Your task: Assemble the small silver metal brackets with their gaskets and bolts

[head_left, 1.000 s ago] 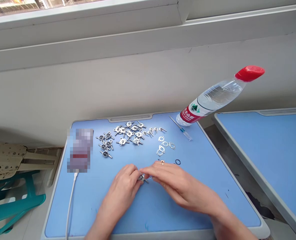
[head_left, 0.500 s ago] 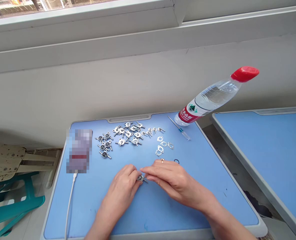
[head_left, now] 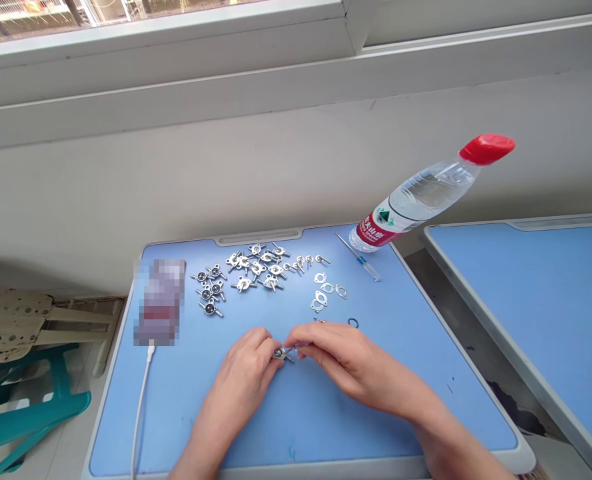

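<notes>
My left hand (head_left: pixel 247 370) is closed on a small metal valve-like fitting (head_left: pixel 283 355) with a round cup and a short stem, held low over the blue tabletop. Beside it, the fingers of my right hand (head_left: pixel 349 357) are pinched together, tips close to the fitting's cup. Something slim seems to show at those fingertips, too small to name. Just beyond the right hand lie a black rubber ring (head_left: pixel 353 323) and a few tiny parts, partly covered by the hand. Flat oval metal plates (head_left: pixel 328 288) are spread farther back.
Several similar fittings (head_left: pixel 243 285) are heaped at the back, with cup-shaped ones (head_left: pixel 210 307) to their left. A screwdriver (head_left: pixel 360 257) lies near a water bottle (head_left: pixel 416 200). At left is a blurred phone (head_left: pixel 159 303) with a white cable (head_left: pixel 141 407).
The fingers of my right hand have drawn from nearly straight into a pinch, shifting slightly right. My left hand keeps its hold on the fitting.
</notes>
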Motion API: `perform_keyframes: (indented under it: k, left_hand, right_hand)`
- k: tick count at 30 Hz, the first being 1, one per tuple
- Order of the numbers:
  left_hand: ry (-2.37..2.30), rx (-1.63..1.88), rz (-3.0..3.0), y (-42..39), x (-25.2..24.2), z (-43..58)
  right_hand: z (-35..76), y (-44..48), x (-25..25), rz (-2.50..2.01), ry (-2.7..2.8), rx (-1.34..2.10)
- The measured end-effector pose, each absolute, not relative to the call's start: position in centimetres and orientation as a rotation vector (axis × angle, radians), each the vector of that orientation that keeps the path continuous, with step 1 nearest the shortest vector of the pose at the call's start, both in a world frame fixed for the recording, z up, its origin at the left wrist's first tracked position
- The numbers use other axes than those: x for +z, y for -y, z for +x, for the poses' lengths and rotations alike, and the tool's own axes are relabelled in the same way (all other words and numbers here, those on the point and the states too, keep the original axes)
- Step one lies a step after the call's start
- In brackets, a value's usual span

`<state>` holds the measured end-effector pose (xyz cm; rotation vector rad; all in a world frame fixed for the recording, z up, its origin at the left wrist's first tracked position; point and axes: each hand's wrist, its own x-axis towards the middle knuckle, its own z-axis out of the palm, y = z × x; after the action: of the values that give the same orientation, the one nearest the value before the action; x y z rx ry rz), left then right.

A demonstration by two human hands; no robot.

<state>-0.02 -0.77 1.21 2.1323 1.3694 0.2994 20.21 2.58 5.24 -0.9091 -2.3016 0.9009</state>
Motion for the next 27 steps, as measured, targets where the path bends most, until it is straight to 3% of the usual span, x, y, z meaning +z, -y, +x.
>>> perform_keyframes:
  k: [13,19,27]
  left_hand:
    - [-1.380,0.322,2.110,0.8,1.2,0.0]
    - [-1.370,0.347,2.106,0.7,1.2,0.0]
    - [-1.355,0.341,2.112,0.7,1.0,-0.2]
  right_hand:
    - [19.4,-2.9,3.5,-0.764,2.265,0.470]
    - [20.1,-2.5,4.9,-0.787,2.407,0.609]
    - [19.8,-2.4,3.9,-0.833,2.332,0.436]
